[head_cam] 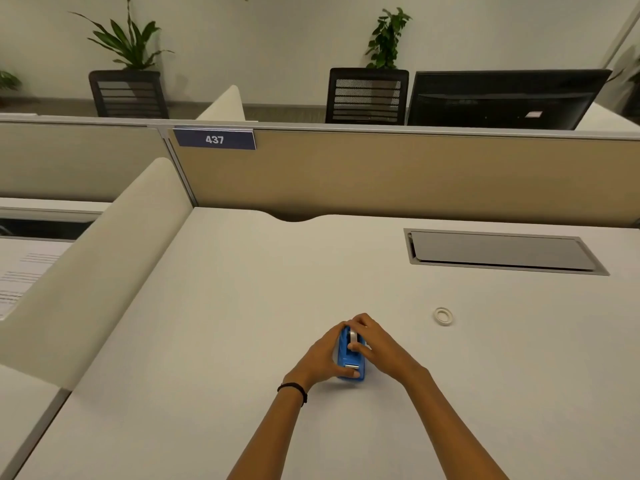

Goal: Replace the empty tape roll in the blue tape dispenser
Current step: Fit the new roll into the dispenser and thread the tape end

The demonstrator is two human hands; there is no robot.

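Note:
The blue tape dispenser [350, 358] stands on the white desk [242, 306] in front of me, its metal cutter end toward me. My left hand [320, 358] grips its left side, thumb near the cutter. My right hand [375, 342] wraps over the top and right side, fingers on a pale tape roll [353, 336] seated in the dispenser. A thin white ring, a bare tape core [443, 315], lies flat on the desk to the right, apart from both hands.
A grey cable hatch [502, 251] is set into the desk at the back right. A beige partition [381, 174] with a "437" label [214, 139] closes the far edge, and a cream divider [97, 265] runs along the left side. Chairs, plants and a monitor [502, 98] stand beyond.

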